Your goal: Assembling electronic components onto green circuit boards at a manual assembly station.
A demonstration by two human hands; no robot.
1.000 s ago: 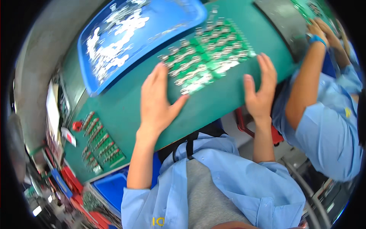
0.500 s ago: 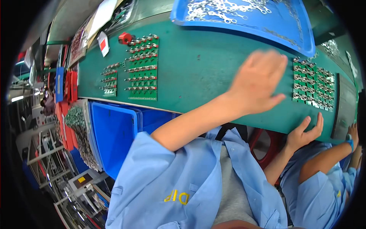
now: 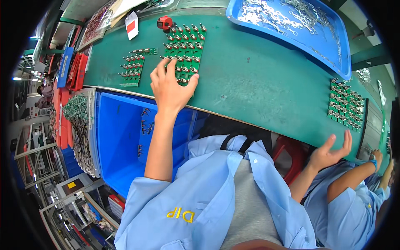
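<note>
My left hand point(image 3: 171, 87) reaches across the green belt point(image 3: 258, 79) and lies with fingers spread on the near edge of a green circuit board panel point(image 3: 185, 41) studded with metal parts. A smaller panel point(image 3: 133, 66) lies just left of it. My right hand point(image 3: 331, 152) hovers open at the belt's near edge, holding nothing, below another green panel point(image 3: 346, 104).
A blue tray point(image 3: 329, 46) of loose metal parts sits at the back right of the belt. A deep blue bin point(image 3: 121, 141) stands below the belt on my left, beside racks of boards point(image 3: 77, 133). A co-worker's arm point(image 3: 354, 177) in a light blue sleeve is at the right.
My left hand has moved left along the belt onto the left panel. My right hand has stayed at the belt's near edge, below the right panel. The view has swung left.
</note>
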